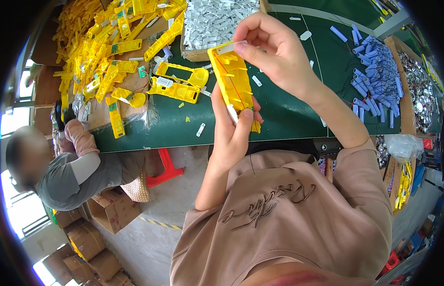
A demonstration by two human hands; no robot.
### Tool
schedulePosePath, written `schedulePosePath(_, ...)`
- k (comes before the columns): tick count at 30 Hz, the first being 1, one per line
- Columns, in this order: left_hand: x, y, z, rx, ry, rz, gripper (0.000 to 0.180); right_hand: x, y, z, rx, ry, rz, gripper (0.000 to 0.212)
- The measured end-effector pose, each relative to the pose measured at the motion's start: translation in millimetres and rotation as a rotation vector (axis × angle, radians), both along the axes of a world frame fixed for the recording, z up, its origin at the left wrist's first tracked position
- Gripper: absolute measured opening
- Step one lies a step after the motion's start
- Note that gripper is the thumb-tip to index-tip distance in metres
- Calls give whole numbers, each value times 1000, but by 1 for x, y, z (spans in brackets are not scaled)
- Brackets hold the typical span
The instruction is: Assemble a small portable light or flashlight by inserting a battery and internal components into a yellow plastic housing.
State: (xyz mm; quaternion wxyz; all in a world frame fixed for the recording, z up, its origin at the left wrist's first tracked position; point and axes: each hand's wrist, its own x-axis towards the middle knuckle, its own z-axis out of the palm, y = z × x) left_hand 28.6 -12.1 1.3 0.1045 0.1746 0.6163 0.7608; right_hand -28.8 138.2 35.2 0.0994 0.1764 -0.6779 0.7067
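Over the green table (288, 114), near its front edge, you hold the yellow housing (231, 78) upright, open side toward you, likely so its inside is easy to reach. Your left hand (231, 131) grips its lower end, fingers wrapped round it. Your right hand (274, 47) pinches a small white strip (230, 47) against its top edge. Left of the housing lies a heap of yellow parts (107, 52); right of it, blue cylinders (374, 81).

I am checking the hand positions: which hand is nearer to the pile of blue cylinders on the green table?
Right. The right hand is raised beside the blue cylinders, apart from them. The left hand is farther away, holding the yellow plastic casing.
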Motion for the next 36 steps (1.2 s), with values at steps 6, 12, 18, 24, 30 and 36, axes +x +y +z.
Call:
schedulePosePath(6, -4, -2, 0, -45, -15, -34, 53, -19, 11, -8, 39, -179, 300, 20)
schedulePosePath(12, -12, -3, -11, -20, -157, -130, 54, -25, 27, -20, 198, -210, 296, 22)
schedulePosePath(18, -17, 2, -28, 28, -255, -123, 52, 9, 172, -49, 1056, -217, -154, 21)
schedulePosePath(24, -26, 15, -36, 75, -325, -152, 50, 20, 210, -75, 1269, -171, -561, 14)
schedulePosePath(30, -37, -4, -35, 119, -300, 50, 43, 36, 69, -73, 931, -150, 16, 23)
schedulePosePath(36, -32, -23, -38, 95, -308, 116, 43, 64, 21, -111, 1061, 339, 22, 27)
